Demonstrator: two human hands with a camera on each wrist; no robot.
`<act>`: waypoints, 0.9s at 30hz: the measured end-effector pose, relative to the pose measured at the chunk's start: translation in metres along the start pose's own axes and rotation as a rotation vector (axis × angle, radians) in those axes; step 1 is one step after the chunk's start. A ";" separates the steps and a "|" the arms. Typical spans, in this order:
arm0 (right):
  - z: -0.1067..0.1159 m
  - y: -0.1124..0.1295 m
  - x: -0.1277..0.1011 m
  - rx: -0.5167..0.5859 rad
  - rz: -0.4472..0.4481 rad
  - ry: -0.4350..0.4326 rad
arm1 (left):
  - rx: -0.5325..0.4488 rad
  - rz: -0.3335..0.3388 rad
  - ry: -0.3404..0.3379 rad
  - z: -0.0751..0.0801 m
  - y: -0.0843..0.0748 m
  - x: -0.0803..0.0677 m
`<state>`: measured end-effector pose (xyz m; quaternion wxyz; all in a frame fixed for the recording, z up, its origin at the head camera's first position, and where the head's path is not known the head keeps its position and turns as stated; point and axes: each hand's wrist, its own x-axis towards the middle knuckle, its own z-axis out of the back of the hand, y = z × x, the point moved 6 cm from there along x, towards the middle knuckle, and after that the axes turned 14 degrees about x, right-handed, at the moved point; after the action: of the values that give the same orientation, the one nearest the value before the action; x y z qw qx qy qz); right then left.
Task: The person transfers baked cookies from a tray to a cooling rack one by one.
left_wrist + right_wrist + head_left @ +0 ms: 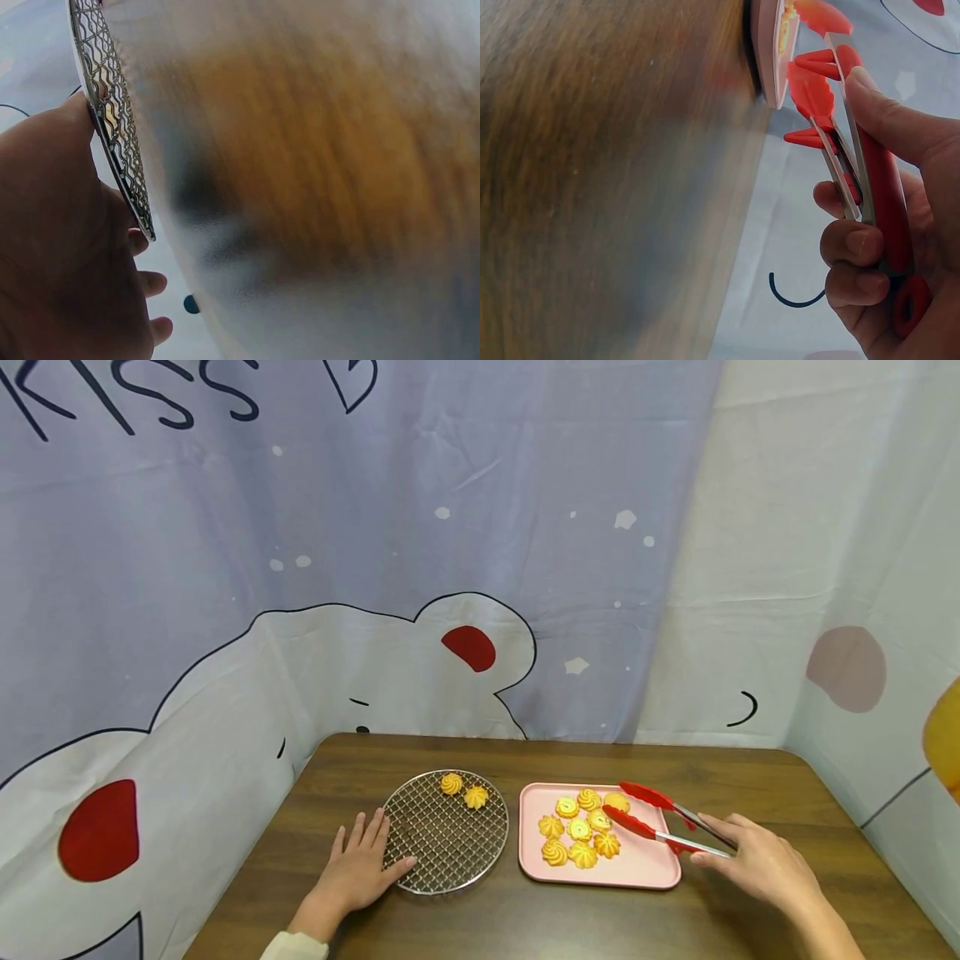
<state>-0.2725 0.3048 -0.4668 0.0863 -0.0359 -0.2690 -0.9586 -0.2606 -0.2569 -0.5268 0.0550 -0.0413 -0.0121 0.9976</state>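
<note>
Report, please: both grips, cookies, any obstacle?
Right grip holds open red tongs over pink tray. Left grip spread at wire rack rim. Two cookies on rack, others on tray. No obstacle seen.

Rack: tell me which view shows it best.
The head view: nearly all the round rack shows from above, with two cookies on it and the left hand at its edge. The left wrist view catches only part, nearly edge-on; the right wrist view shows none.

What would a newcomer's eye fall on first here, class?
Probably the red-tipped metal tongs in the right hand, extended over the pink rectangular tray of golden swirled cookies. Next comes the round silver wire rack left of the tray, with two golden cookies near its far rim and the left hand at its left edge.
</note>
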 end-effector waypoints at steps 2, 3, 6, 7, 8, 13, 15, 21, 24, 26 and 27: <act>-0.001 -0.001 0.000 -0.001 -0.005 0.003 | -0.001 0.001 0.000 -0.001 0.000 0.000; -0.001 -0.002 0.000 -0.001 -0.006 0.007 | 0.000 0.002 0.001 -0.001 0.000 0.000; 0.000 -0.004 0.001 0.002 -0.011 0.016 | -0.003 0.002 -0.003 -0.003 0.001 0.000; 0.000 -0.004 0.001 0.002 -0.012 0.018 | -0.005 0.002 -0.005 -0.003 0.001 0.000; 0.001 -0.005 0.001 0.002 -0.012 0.019 | -0.005 0.001 -0.006 -0.003 0.001 0.000; 0.002 -0.005 0.001 -0.001 0.000 0.016 | 0.000 0.003 -0.003 -0.003 0.001 -0.001; 0.002 -0.006 0.002 0.000 0.001 0.021 | 0.004 0.005 -0.003 -0.003 0.000 -0.001; 0.000 -0.008 0.004 0.003 -0.012 0.044 | 0.003 0.008 -0.002 -0.002 0.000 -0.002; 0.000 -0.008 0.005 0.008 -0.019 0.050 | 0.009 0.008 0.000 -0.002 0.000 -0.002; -0.001 -0.008 0.005 0.009 -0.020 0.052 | 0.009 0.009 -0.001 -0.002 0.000 -0.002; -0.001 -0.008 0.005 0.011 -0.020 0.051 | 0.008 0.009 -0.001 -0.002 -0.001 -0.002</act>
<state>-0.2789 0.3102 -0.4708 0.0837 -0.0082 -0.2721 -0.9586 -0.2586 -0.2565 -0.5283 0.0507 -0.0404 -0.0077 0.9979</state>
